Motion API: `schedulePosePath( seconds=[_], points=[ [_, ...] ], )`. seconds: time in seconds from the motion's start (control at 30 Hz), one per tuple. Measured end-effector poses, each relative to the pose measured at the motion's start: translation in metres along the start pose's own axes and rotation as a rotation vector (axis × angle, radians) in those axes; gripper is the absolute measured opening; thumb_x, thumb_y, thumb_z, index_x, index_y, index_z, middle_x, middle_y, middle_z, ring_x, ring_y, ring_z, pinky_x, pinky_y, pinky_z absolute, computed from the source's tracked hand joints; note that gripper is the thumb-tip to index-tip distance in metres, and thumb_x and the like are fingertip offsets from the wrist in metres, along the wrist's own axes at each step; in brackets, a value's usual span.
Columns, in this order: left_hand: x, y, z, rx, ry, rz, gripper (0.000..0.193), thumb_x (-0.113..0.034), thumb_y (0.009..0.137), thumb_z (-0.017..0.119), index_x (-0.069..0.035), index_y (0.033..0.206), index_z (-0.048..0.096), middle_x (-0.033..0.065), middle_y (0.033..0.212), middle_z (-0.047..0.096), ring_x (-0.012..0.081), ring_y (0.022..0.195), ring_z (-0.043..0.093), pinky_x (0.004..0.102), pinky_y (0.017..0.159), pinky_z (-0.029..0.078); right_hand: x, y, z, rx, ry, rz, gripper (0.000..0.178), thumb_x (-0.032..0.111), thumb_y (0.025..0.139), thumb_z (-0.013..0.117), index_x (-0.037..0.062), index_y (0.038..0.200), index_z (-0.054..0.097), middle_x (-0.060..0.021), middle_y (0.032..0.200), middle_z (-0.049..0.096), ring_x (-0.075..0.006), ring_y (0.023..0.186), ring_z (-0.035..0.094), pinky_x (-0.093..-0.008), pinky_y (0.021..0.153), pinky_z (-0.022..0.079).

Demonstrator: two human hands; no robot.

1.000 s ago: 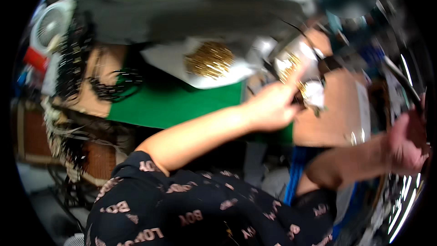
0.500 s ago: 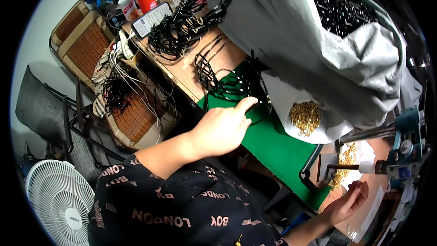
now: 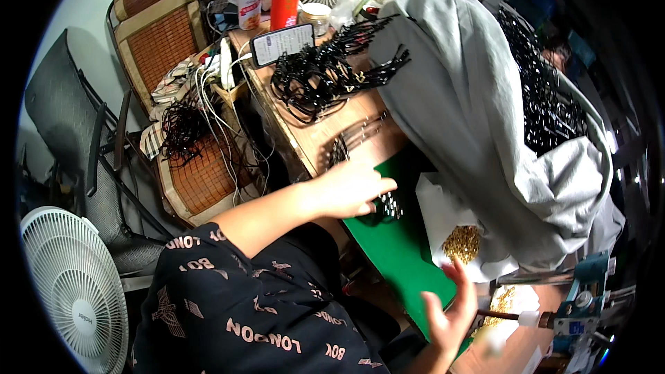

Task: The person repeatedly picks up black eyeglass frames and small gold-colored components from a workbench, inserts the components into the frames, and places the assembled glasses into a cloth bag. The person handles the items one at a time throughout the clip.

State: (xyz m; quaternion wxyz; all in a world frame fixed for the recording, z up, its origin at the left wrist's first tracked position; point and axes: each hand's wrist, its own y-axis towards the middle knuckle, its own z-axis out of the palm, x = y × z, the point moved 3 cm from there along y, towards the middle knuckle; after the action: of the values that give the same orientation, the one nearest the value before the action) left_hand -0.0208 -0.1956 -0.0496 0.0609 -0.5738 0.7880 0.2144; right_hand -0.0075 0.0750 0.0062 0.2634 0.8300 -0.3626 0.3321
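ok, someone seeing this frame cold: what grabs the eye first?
Probably the big grey cloth draped over the right of the desk, with tangled black parts heaped beside it at top centre. Next, the left hand pressing on a bundle of black parts on the green mat, and the open right hand hovering near a gold pile on white paper.

A single head-worn fisheye view is looking steeply down and leftward from close above the desk [image 3: 325, 135], taking in the person's forearms, the chair and floor fan.
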Motion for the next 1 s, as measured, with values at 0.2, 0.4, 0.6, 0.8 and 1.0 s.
schedulePosePath(
  seconds=[0.2,0.4,0.6,0.8,1.0],
  points=[
    [0.007,-0.026,-0.002,-0.243,-0.339,0.127,0.052,-0.02,0.064,0.077,-0.004,0.106,0.052,0.014,0.103,0.053,0.0326,0.103,0.05,0.0388,0.091,0.041,0.003,0.097,0.117,0.248,-0.3,-0.195,0.105,0.019,0.061,0.082,-0.0046,0.139,0.016,-0.0231,0.122,0.049,-0.0369,0.114,0.047,-0.0421,0.098,0.037],
    [0.075,-0.063,-0.046,-0.605,-0.63,0.015,0.03,-0.013,0.079,0.066,-0.005,0.106,0.054,0.0116,0.118,0.05,0.0264,0.106,0.051,0.0366,0.094,0.038,-0.012,0.113,0.121,0.367,-0.165,0.045,0.039,0.018,0.067,0.079,0.0022,0.096,0.056,-0.0109,0.085,0.061,-0.0254,0.08,0.06,-0.034,0.073,0.048],
    [0.167,-0.102,-0.034,-1.202,-0.248,-0.695,0.025,-0.022,0.086,0.061,-0.002,0.099,0.057,0.0198,0.118,0.048,0.0334,0.113,0.045,0.0397,0.098,0.034,0.122,0.181,0.073,0.253,0.546,-0.144,0.031,0.004,0.071,0.074,0.0024,0.092,0.051,-0.0002,0.082,0.055,-0.0091,0.075,0.053,-0.0221,0.066,0.043],
    [0.171,-0.065,-0.043,-0.875,-0.196,-0.901,0.063,-0.044,0.09,0.05,0.015,0.109,0.053,0.0333,0.133,0.032,0.0442,0.126,0.031,0.044,0.106,0.025,0.126,0.35,0.144,-0.472,-0.798,-0.684,0.039,0.029,0.067,0.077,0.0034,0.084,0.053,-0.0133,0.077,0.058,-0.0308,0.078,0.055,-0.0408,0.079,0.041],
    [0.201,-0.058,-0.044,-0.99,-0.423,-0.848,0.054,-0.043,0.086,0.057,0.006,0.11,0.056,0.0278,0.123,0.045,0.0385,0.119,0.041,0.0391,0.101,0.031,0.064,0.402,0.205,0.193,-0.43,-0.214,0.076,0.064,0.077,0.053,-0.0066,0.102,0.061,-0.0258,0.095,0.063,-0.0382,0.098,0.059,-0.0396,0.088,0.045]
  ],
)
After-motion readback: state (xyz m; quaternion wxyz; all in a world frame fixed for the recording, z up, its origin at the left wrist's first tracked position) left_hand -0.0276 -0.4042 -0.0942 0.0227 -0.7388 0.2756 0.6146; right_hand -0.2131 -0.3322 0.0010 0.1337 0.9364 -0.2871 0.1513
